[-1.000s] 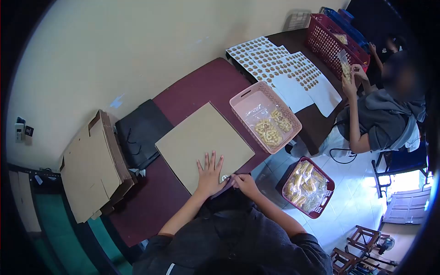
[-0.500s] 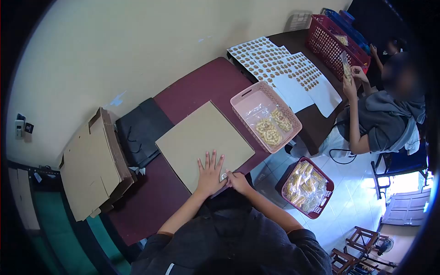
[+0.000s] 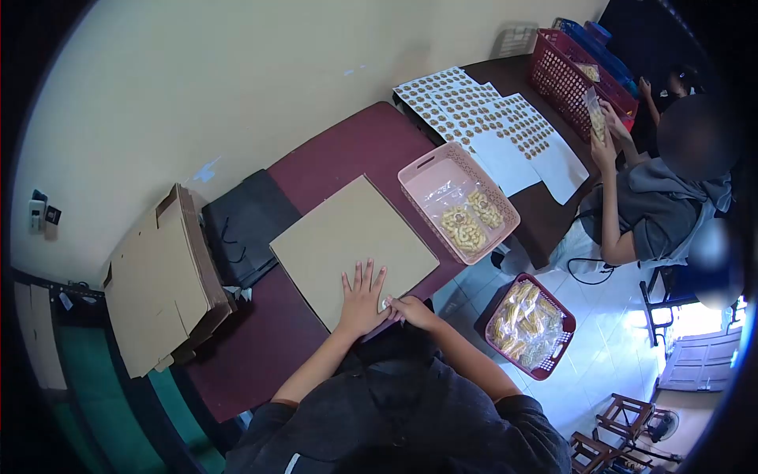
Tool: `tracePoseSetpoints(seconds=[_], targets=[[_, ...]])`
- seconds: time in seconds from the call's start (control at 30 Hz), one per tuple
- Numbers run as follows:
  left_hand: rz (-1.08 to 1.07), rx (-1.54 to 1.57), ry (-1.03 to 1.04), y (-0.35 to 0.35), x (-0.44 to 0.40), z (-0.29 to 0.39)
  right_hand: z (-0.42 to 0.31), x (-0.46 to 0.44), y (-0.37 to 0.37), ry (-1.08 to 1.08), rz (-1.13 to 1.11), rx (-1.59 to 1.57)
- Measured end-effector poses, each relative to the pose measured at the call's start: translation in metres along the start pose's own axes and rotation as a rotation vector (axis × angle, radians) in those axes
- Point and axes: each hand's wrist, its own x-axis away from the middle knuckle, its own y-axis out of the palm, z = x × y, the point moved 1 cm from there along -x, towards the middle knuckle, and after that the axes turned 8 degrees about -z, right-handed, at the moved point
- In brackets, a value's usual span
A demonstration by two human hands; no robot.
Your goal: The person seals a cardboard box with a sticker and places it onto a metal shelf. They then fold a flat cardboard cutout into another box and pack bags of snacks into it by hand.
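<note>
On the table [image 3: 347, 142], between pink basket [image 3: 442, 170] and black bag [image 3: 253, 213], steadies the board [image 3: 347, 229] flat with the left hand [image 3: 362, 310], fingers spread, grasping nothing. Keeps the right hand [image 3: 414, 314] curled at the near edge, by a small disc [image 3: 385, 303]; cannot tell whether pinching it. Seems to be handling the disc; calls next for steady pressure and fine fingertip control. Counting: one board, one disc, one pink basket, at least two packets [image 3: 462, 229] inside, one black bag, two red baskets [image 3: 557, 362], at least three sheets [image 3: 505, 162].
</note>
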Motion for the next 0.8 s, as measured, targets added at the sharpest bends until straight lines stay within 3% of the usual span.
tracePoseSetpoints(seconds=[0.2, 0.27, 0.33, 0.37, 0.43, 0.47, 0.53, 0.57, 0.63, 0.67, 0.7, 0.73, 0.8], targets=[[0.027, 0.019, 0.004, -0.007, 0.002, 0.0, 0.0, 0.01, -0.02, 0.035, -0.031, -0.114], [-0.025, 0.166, 0.079, -0.018, 0.009, -0.001, -0.004, 0.017, -0.044, -0.088, 0.322, 0.142], [0.016, 0.251, 0.064, -0.02, 0.019, -0.006, -0.017, 0.028, -0.069, -0.113, 0.534, 0.178], [0.114, 0.263, -0.029, -0.018, 0.025, -0.013, -0.024, 0.028, -0.075, -0.116, 0.526, 0.186], [0.329, 0.279, -0.186, -0.021, 0.041, -0.024, -0.036, 0.029, -0.086, -0.231, 0.885, 0.219], [0.34, 0.278, -0.198, -0.018, 0.048, -0.031, -0.035, 0.026, -0.089, -0.241, 0.873, 0.225], [0.536, 0.361, -0.438, -0.004, 0.062, -0.052, -0.02, 0.011, -0.092, -0.369, 0.784, 0.341], [0.55, 0.361, -0.455, 0.006, 0.066, -0.06, 0.008, -0.008, -0.098, -0.373, 0.655, 0.425], [0.544, 0.93, -0.567, 0.034, 0.071, -0.072, -0.011, 0.0, -0.08, -0.3, 0.661, 0.487], [0.564, 0.932, -0.581, 0.045, 0.072, -0.071, -0.023, 0.006, -0.073, -0.22, 0.686, 0.543], [0.625, 1.229, -0.486, 0.055, 0.07, -0.067, -0.028, 0.007, -0.076, -0.088, 0.605, 0.496], [0.681, 1.521, -0.367, 0.043, 0.065, -0.055, -0.028, 0.011, -0.08, -0.102, 0.59, 0.507], [0.682, 1.581, -0.392, 0.006, 0.07, -0.04, -0.034, 0.019, -0.091, -0.293, 0.524, 0.314]])
